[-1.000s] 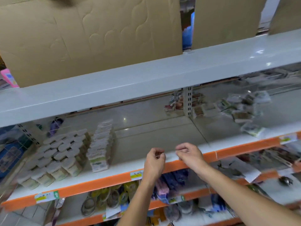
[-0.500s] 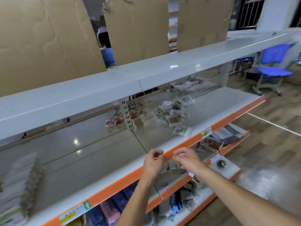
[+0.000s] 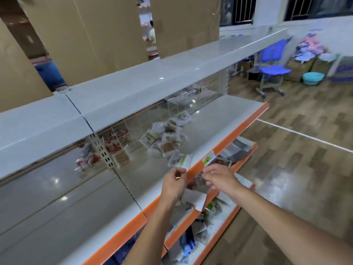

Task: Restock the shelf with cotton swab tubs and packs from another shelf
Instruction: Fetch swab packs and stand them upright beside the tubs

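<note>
right now both hands are hovering at the shelf's orange edge [image 3: 227,136] — left hand [image 3: 172,183] and right hand [image 3: 219,177] curled, seemingly holding nothing. the swab packs [image 3: 164,138] are lying heaped further along; a hasty grab could be spilling them.

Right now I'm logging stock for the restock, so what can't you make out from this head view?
- Packs piled on the middle shelf: motion blur hides labels and count.
- Left hand: fingers curled; whether they pinch anything is too small to tell.
- Right hand: seen from behind, its fingertips are blurred.
- Lower shelf goods: partly hidden by both forearms.
- Price tag: print too small.
</note>
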A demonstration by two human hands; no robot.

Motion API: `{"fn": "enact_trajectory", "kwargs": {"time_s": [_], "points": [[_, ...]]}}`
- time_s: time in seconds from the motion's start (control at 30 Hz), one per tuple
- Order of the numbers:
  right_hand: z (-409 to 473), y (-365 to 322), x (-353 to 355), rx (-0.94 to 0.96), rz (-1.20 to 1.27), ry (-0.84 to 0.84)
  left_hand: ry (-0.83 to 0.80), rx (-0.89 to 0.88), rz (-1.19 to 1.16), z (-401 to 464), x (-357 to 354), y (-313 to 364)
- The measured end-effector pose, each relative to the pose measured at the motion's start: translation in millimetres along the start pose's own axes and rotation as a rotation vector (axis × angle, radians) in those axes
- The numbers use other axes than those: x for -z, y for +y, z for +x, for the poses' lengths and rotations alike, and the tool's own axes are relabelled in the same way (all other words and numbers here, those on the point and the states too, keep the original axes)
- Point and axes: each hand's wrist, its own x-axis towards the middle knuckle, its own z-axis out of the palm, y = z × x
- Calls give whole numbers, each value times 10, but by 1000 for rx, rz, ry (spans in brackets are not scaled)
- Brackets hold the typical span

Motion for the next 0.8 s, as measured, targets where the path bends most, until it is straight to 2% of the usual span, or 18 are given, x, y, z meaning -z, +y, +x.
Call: {"fn": "enact_trajectory", "kwargs": {"time_s": [0.4,0.8], "points": [[1232,-362,145,40,-39,-60,129,57,57,1098,-143,361],[2046,-265,150,113,-113,-205,268,198,46,1437,-232,355]]}}
